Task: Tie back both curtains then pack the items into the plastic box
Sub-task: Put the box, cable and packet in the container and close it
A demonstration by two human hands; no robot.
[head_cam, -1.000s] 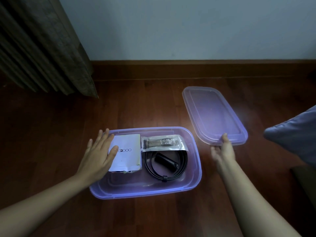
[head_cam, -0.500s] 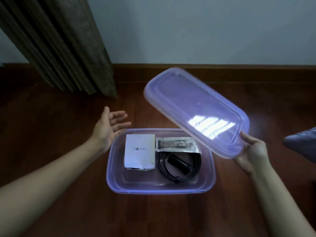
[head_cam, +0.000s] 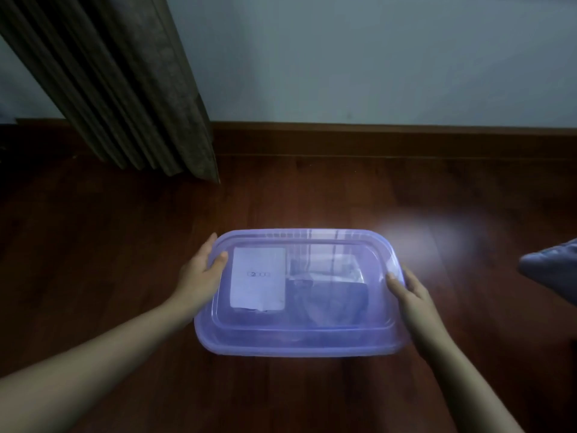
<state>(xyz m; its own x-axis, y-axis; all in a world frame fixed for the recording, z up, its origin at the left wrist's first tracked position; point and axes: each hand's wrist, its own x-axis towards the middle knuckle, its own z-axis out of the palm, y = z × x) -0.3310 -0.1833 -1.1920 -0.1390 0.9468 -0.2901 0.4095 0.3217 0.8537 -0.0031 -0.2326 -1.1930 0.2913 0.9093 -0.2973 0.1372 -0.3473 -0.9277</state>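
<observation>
The translucent purple plastic box point(head_cam: 296, 346) sits on the wooden floor with its purple lid point(head_cam: 312, 242) lying over it. Through the lid I see a white carton point(head_cam: 258, 278), a clear packet point(head_cam: 340, 267) and a dark coiled cable point(head_cam: 331, 303). My left hand point(head_cam: 199, 273) grips the lid's left edge, thumb on top. My right hand point(head_cam: 406, 284) grips the lid's right edge, thumb on top. A dark brown curtain point(head_cam: 125, 89) hangs at the upper left, its hem just above the floor.
A pale wall with a brown skirting board point(head_cam: 374, 139) runs behind the box. A grey-blue cushion or cloth point(head_cam: 552, 270) lies at the right edge. Dark wooden floor point(head_cam: 109, 245) surrounds the box.
The lid came down from its tilted hold in my right hand onto the box. My left hand moved from hovering open above the box to gripping the lid's left edge.
</observation>
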